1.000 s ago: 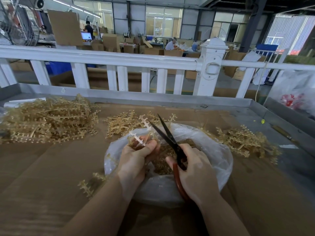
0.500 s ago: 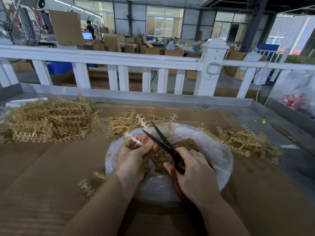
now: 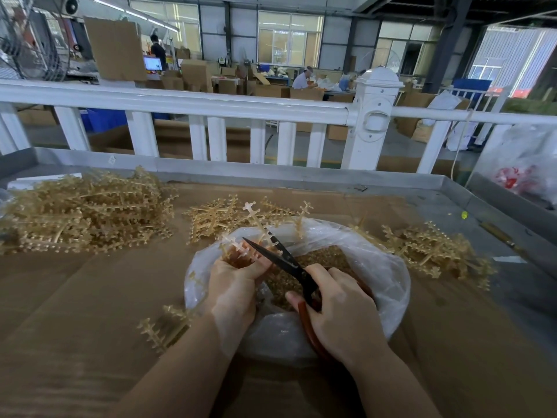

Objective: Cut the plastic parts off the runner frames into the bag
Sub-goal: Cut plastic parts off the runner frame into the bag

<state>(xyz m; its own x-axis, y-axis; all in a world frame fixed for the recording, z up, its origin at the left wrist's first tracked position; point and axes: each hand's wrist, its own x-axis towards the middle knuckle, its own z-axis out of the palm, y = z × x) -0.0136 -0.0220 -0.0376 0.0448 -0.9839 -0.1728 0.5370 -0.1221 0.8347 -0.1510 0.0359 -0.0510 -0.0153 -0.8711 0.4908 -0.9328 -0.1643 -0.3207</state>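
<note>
My left hand (image 3: 233,285) grips a pale translucent runner frame (image 3: 256,220) over the mouth of a clear plastic bag (image 3: 382,276). Its branches stick up and away from me. My right hand (image 3: 337,318) holds black scissors with red handles (image 3: 281,256). The blades are spread around one branch of the frame, just above my left fingers. Small amber cut parts (image 3: 319,257) fill the bottom of the bag between my hands.
A big heap of runner frames (image 3: 81,212) lies at the left, a smaller heap (image 3: 211,218) behind the bag and another (image 3: 428,248) at the right. One loose frame (image 3: 164,325) sits by my left wrist. Cardboard (image 3: 75,297) covers the table; a white railing (image 3: 193,101) stands behind.
The scissors have swung leftward and lower onto the frame, blades spread around a branch. My left hand has shifted the frame slightly within the bag mouth.
</note>
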